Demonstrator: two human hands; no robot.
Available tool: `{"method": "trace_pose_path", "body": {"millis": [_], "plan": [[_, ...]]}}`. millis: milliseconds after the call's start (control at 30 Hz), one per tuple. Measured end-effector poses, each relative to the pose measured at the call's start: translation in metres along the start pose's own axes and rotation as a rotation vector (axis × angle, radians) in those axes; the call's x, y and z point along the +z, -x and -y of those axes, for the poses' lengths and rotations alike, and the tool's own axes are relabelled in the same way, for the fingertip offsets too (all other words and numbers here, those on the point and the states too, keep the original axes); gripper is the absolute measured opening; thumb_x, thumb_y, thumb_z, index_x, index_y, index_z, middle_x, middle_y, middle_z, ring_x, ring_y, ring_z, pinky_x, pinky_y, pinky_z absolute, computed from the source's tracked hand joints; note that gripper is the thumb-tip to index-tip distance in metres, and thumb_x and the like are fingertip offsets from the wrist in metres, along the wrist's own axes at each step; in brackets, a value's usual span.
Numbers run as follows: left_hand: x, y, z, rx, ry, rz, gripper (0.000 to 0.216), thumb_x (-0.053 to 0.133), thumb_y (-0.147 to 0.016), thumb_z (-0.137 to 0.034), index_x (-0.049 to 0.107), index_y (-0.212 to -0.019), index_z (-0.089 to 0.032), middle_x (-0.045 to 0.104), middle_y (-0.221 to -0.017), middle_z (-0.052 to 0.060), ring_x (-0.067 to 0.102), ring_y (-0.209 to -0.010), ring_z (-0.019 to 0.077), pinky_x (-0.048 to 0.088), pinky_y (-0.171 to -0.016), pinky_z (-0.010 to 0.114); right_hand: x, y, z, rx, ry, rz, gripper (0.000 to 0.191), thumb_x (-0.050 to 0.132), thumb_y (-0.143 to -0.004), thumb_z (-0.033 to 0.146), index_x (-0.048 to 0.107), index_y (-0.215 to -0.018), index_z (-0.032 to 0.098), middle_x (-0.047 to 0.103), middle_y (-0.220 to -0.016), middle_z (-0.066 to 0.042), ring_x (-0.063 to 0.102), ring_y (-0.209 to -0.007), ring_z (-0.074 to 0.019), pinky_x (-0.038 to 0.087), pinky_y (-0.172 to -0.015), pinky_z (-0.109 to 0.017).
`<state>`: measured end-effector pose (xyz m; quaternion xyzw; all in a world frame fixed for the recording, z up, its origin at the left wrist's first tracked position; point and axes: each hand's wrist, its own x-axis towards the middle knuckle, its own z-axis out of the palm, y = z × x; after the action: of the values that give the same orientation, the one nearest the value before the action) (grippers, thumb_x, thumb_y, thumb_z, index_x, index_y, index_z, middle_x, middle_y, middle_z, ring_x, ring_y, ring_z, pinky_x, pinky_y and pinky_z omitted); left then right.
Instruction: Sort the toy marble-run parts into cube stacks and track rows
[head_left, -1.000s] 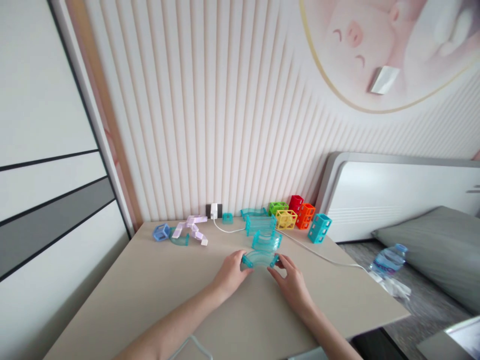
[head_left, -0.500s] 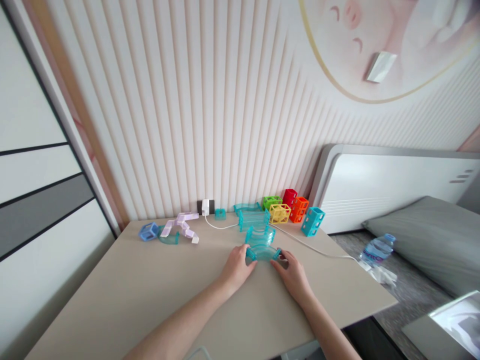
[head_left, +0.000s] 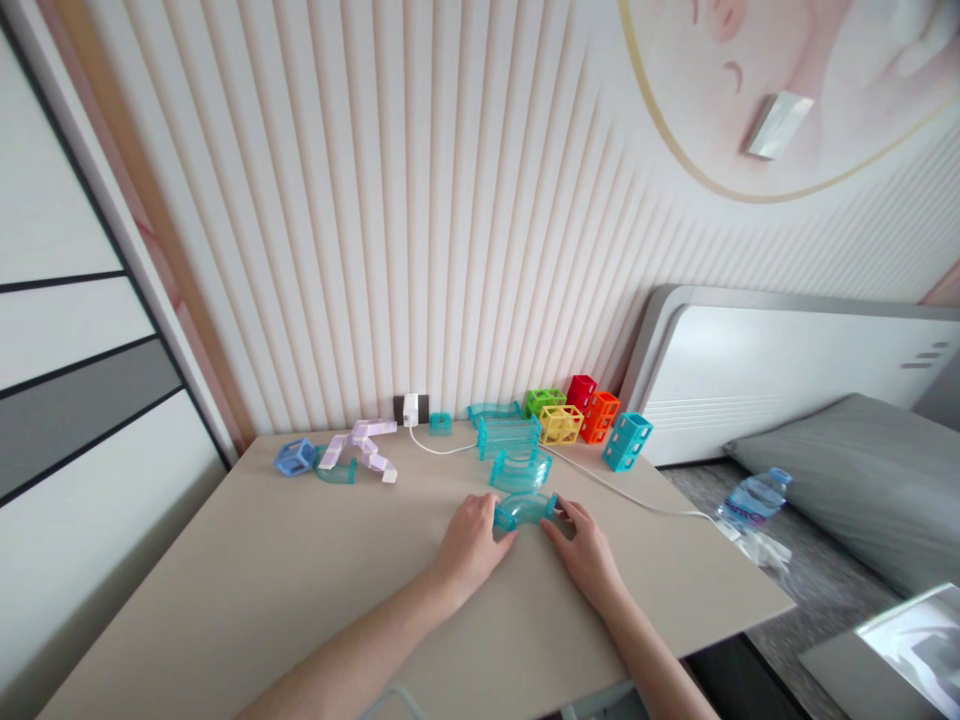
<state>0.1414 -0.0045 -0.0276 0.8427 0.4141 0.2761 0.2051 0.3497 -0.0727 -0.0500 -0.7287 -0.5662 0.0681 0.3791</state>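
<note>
A curved teal track piece (head_left: 525, 509) lies on the beige table (head_left: 300, 590), held at both ends. My left hand (head_left: 472, 545) grips its left end and my right hand (head_left: 583, 548) grips its right end. Just behind it sits another curved teal piece (head_left: 519, 470), and behind that a straight teal track section (head_left: 508, 436). Further back a thin curved teal piece (head_left: 495, 411) rests near the wall.
Colored cube frames stand at the back: green (head_left: 545, 402), yellow (head_left: 561, 425), red (head_left: 581, 391), orange (head_left: 599, 417), teal (head_left: 627, 441). A blue cube (head_left: 294, 457) and lilac pieces (head_left: 362, 448) lie at back left. A white charger cable (head_left: 622, 492) crosses the table. A water bottle (head_left: 752, 499) lies on the bed.
Both hands have kept hold of the curved teal piece and slid it slightly nearer the piece behind it. The camera view shifted a little to the right.
</note>
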Motion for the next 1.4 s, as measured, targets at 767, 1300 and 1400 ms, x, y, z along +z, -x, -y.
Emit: {"method": "trace_pose_path", "body": {"millis": [767, 1300, 1400], "plan": [[-0.01, 0.061, -0.031, 0.066, 0.378, 0.346, 0.031, 0.053, -0.083, -0.011, 0.065, -0.108, -0.025, 0.075, -0.106, 0.003, 0.069, -0.098, 0.0212, 0.052, -0.088, 0.032, -0.013, 0.048, 0.034, 0.01, -0.079, 0.071, 0.045, 0.048, -0.094, 0.046, 0.06, -0.131, 0.025, 0.072, -0.119, -0.011, 0.069, -0.109, -0.0286, 0.056, -0.092, -0.042], [-0.087, 0.044, 0.026, 0.274, 0.231, 0.097, 0.028, 0.051, -0.091, -0.018, 0.061, -0.115, -0.025, 0.066, -0.118, 0.008, 0.059, -0.116, 0.0217, 0.046, -0.105, 0.037, -0.021, 0.043, 0.081, -0.411, -0.047, 0.47, 0.042, 0.056, -0.09, 0.024, 0.06, -0.132, 0.029, 0.064, -0.131, -0.007, 0.056, -0.125, -0.0253, 0.041, -0.109, -0.042], [-0.094, 0.044, 0.046, 0.305, 0.168, 0.097, 0.041, 0.058, -0.088, -0.021, 0.057, -0.128, -0.027, 0.062, -0.128, 0.009, 0.054, -0.125, 0.0241, 0.042, -0.111, 0.042, -0.023, 0.027, 0.085, -0.448, -0.117, 0.599, 0.042, 0.053, -0.092, 0.023, 0.06, -0.133, 0.031, 0.056, -0.143, -0.005, 0.05, -0.132, -0.0248, 0.039, -0.113, -0.044]]}}
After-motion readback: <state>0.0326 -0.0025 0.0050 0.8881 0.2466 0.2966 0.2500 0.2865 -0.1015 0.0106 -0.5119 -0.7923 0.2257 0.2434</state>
